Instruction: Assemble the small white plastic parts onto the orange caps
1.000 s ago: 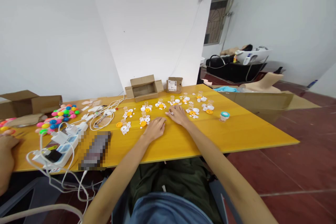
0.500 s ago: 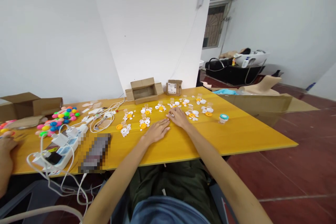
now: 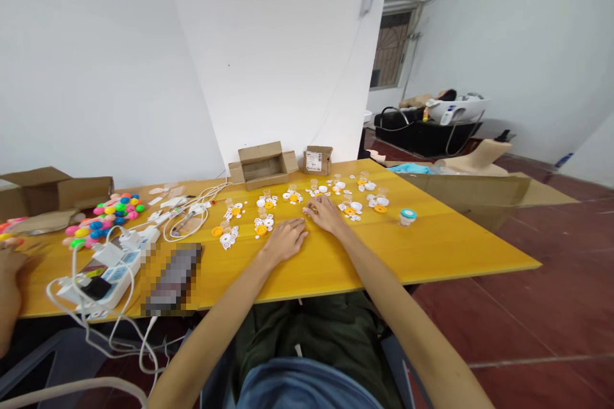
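My left hand (image 3: 286, 239) lies palm down on the yellow table, fingers stretched out and nothing seen in them. Just to its right, my right hand (image 3: 327, 213) rests with bent, slightly parted fingers; small white pieces may lie under its fingertips, too small to make out. Around both hands are several little groups of plastic parts: orange toothed discs (image 3: 261, 230), white discs (image 3: 225, 240), white perforated pieces and clear cups (image 3: 314, 184). Right of my right hand stands a small clear jar with a teal lid (image 3: 408, 215).
An open cardboard box (image 3: 263, 169) and a smaller carton (image 3: 318, 160) stand by the wall. On the left are a power strip (image 3: 119, 276) with cables, a blurred-out phone (image 3: 173, 278), colourful balls (image 3: 103, 220) and another person's arm (image 3: 8, 294). The table's front edge (image 3: 330, 294) is close.
My left hand has drawn back very slightly from the right hand. The right hand's fingers have shifted a little in place. The parts look the same.
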A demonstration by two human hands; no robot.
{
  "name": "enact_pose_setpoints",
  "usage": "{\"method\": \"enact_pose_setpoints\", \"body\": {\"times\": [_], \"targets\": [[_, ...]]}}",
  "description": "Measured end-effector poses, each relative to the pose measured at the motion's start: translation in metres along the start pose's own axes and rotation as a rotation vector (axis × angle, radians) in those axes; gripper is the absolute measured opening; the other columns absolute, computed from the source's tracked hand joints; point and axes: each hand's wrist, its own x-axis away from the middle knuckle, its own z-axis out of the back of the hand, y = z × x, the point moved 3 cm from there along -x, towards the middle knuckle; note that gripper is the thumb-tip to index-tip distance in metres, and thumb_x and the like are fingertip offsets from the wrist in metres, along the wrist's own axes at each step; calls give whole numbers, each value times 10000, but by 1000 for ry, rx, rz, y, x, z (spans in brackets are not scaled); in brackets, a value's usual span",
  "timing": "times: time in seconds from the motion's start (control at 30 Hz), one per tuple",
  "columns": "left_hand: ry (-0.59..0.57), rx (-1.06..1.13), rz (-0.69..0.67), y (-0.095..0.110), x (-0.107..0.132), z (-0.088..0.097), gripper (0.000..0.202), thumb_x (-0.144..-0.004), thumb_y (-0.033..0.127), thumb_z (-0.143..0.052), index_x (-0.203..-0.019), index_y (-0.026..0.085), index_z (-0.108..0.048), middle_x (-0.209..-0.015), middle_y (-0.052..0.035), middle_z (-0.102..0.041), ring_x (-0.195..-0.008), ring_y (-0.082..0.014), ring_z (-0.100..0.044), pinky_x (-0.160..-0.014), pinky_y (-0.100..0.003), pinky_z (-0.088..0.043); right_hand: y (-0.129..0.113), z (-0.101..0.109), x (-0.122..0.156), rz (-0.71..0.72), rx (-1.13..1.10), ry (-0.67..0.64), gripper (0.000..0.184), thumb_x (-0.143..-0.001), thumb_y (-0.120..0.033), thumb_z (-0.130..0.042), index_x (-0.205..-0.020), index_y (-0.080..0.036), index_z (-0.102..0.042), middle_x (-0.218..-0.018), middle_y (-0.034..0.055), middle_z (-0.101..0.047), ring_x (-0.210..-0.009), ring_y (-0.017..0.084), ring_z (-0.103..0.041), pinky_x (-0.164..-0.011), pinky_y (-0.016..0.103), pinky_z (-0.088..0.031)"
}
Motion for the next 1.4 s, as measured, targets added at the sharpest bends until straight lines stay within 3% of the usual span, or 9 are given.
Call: {"method": "enact_pose_setpoints", "body": {"times": [0.2, 0.47, 0.77, 1.0, 1.23, 1.4], "targets": [[-20, 18, -26, -1, -4, 0, 434, -1073, 370, -338, -1383, 216, -601, -1464, -96, -630, -1391, -224, -565, -1172, -424, -472, 2, -2, -1, -7, -35, 12, 186, -989, -350, -585, -1045, -246, -728, -1158, 103, -633, -1098, 243, -614, -986, 367, -485], [-83, 36, 39, -8, -4, -6, 514, -1074, 479, -286, -1469, 257, -531, -1649, -76, -411, -1525, -256, -387, -1242, -471, -369, 7, 0, -3, 18, -212, 107, 303, -1033, -353, -439, -1005, -252, -723, -1140, 93, -636, -1081, 249, -621, -1018, 394, -484], [-141, 48, 50, -14, -13, -14, 537, -1067, 505, -273, -1531, 310, -460, -1653, -45, -408, -1529, -255, -375, -1233, -463, -351, 22, -3, -4, -83, -508, 183, 454, -1045, -477, -342, -1046, -244, -732, -1114, 89, -703, -1126, 257, -630, -1037, 415, -497], [-208, 68, 75, -10, -24, -16, 540, -1060, 485, -273, -1538, 303, -448, -1668, -41, -377, -1553, -268, -328, -1250, -484, -312, 22, -4, -6, -83, -655, 165, 573, -1028, -625, -316, -1068, -235, -734, -1146, 97, -747, -1129, 272, -663, -1016, 442, -514], [-164, 101, 93, -6, -22, -14, 518, -1065, 468, -290, -1526, 285, -440, -1661, -53, -393, -1549, -261, -337, -1254, -478, -324, 21, 7, -3, -80, -617, 327, 646, -1026, -659, -243, -1093, -221, -713, -1152, 125, -730, -1145, 279, -640, -1024, 440, -498], [-64, 115, 67, -1, -17, -9, 449, -1069, 412, -323, -1482, 297, -459, -1611, -53, -467, -1486, -237, -439, -1236, -452, -377, 18, 17, 7, -48, -596, 388, 597, -1044, -597, -238, -1125, -235, -706, -1141, 114, -727, -1156, 280, -629, -1037, 445, -489]]}}
